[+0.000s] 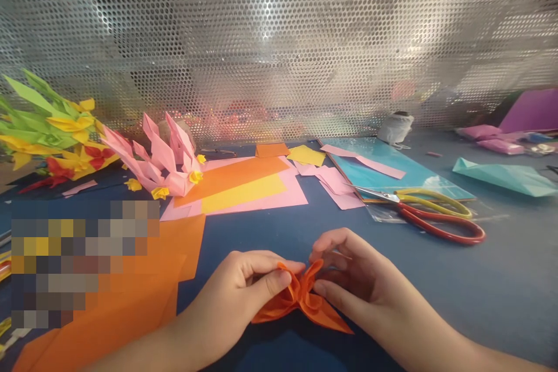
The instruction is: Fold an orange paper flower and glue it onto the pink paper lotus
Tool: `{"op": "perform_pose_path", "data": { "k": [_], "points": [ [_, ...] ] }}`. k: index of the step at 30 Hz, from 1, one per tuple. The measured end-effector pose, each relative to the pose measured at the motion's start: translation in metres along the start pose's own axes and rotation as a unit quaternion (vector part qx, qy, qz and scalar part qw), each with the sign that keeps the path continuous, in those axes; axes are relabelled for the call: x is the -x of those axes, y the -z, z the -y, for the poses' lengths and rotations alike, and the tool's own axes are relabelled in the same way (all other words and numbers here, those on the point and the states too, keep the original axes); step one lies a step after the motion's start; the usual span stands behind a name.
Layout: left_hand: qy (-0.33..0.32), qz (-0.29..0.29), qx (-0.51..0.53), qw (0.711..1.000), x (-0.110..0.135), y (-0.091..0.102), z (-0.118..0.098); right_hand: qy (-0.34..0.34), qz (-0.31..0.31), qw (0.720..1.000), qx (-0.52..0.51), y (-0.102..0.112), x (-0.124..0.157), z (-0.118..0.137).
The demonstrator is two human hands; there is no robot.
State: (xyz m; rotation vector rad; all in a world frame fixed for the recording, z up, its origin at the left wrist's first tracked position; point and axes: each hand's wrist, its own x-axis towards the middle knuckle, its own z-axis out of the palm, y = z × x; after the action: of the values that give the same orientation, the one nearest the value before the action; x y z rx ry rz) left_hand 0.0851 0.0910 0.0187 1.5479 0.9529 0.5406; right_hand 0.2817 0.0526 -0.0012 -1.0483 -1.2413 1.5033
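The left hand (238, 290) and the right hand (353, 279) met low in the middle of the view over a dark blue tabletop (501, 290). Between them sat a small folded orange paper flower (300, 302), its pointed flaps spreading down and to the right on the table. The left hand pinched the flower's upper left fold between thumb and forefinger, with the other fingers curled under. The right hand gripped the upper right petal, thumb pressed against its side and fingers bent over its tip.

Just left of the left forearm lay a large flat orange paper sheet (131, 302), partly covered by a pixelated patch (82, 261) that hid anything written there. Further back stood a pink folded paper flower with yellow tips (163, 163), and beside it, at the far left, a cluster of green, yellow and red paper flowers (47, 128). Overlapping pink, orange and yellow flat sheets (248, 186) lay behind the hands.

To the right, scissors with red and yellow handles (429, 212) rested on the near corner of a light blue sheet (392, 171), blades pointing left. A teal folded paper (505, 177) lay well apart at the right edge, below a purple sheet (534, 110). A perforated metal screen (279, 40) closed off the back of the table. No lettering was clear enough to read.
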Motion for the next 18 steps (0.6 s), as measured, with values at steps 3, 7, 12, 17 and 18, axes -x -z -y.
{"op": "perform_pose_path", "data": {
  "k": [3,7,12,17,18],
  "points": [
    [-0.026,0.005,0.006,1.000,-0.0005,-0.0014,0.0001,0.003,0.002,1.000,-0.007,-0.0011,0.0004,-0.0001],
    [0.015,0.007,0.069,0.997,-0.0004,-0.0049,0.0001,0.015,0.014,0.999,-0.034,-0.0027,0.0013,-0.0011],
    [0.052,0.008,0.093,0.994,0.0006,-0.0063,0.0036,0.013,0.018,0.999,0.037,-0.0013,0.0035,-0.0002],
    [0.044,-0.006,0.147,0.988,0.0007,-0.0066,0.0069,0.001,0.017,0.996,0.083,-0.0014,0.0030,0.0020],
    [0.042,-0.007,0.156,0.987,0.0008,-0.0065,0.0069,0.011,0.010,0.995,0.103,-0.0017,0.0028,0.0020]
  ]
}}
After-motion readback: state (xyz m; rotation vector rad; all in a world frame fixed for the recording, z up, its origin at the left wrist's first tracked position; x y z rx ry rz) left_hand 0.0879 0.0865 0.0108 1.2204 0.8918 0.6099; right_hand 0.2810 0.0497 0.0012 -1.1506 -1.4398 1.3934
